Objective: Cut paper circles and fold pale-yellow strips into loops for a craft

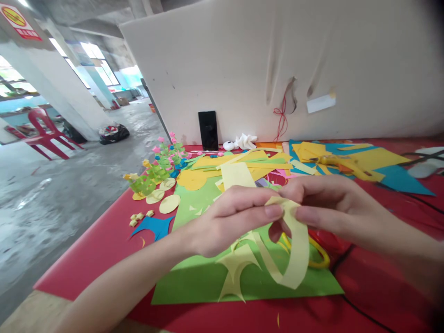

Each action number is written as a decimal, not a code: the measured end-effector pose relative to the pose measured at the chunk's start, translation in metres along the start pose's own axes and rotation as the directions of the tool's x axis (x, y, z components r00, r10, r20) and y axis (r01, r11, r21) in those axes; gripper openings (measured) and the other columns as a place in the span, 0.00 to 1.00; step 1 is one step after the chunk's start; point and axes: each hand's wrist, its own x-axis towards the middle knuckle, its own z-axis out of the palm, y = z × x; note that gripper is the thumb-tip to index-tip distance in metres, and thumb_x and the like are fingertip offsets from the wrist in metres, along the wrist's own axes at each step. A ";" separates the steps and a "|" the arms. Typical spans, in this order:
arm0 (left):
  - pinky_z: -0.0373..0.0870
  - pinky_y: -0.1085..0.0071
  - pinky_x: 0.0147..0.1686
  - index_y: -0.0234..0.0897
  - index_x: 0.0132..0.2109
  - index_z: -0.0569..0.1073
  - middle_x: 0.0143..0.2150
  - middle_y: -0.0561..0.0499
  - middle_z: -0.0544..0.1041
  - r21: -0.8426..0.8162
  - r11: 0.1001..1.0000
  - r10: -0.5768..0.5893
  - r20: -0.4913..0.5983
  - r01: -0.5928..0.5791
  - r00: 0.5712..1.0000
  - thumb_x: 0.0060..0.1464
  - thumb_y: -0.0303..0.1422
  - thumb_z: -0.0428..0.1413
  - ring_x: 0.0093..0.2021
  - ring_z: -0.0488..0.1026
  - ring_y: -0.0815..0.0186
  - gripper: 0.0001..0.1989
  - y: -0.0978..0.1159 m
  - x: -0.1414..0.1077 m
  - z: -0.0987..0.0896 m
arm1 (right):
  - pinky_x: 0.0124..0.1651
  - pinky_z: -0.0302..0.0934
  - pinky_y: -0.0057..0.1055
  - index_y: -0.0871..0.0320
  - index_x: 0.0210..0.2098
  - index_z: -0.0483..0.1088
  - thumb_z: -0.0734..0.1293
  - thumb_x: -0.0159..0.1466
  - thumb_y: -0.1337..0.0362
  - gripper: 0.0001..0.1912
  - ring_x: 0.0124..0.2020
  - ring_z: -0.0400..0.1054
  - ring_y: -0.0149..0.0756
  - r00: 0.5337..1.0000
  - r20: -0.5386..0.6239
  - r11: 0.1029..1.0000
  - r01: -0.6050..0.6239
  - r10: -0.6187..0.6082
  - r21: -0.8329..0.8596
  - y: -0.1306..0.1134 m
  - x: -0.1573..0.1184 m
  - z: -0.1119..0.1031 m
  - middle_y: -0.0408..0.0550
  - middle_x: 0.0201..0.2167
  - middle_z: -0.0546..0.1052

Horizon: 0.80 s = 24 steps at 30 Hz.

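Bench (pixel 86 261): we have its edge left of the green sheet, likeliest room nearer us | Green sheet (pixel 187 286): landmark | Left hand (pixel 229 217), right hand (pixel 319 199): above sheet, both pinching strip | Paper strip (pixel 300 249): dangling over sheet, probably light, bendy, creasable; we'd grip flat ends | Yellow handle (pixel 326 260): sheet's right side

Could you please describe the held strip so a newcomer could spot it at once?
On the red table lies a green sheet. Above it, the left hand and right hand share a grip on the pale yellow strip. Unlike the pale scrap lying below, it hangs in a curve.
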 end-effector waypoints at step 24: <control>0.62 0.76 0.28 0.34 0.25 0.64 0.24 0.54 0.66 0.168 0.986 0.027 -0.040 -0.020 0.999 0.62 0.32 0.44 0.26 0.63 0.74 0.17 0.001 0.001 -0.002 | 0.27 0.55 0.24 0.56 0.23 0.67 0.64 0.61 0.63 0.10 0.24 0.62 0.27 0.996 -0.078 0.998 0.052 -0.048 0.043 0.005 0.005 0.002 0.39 0.21 0.68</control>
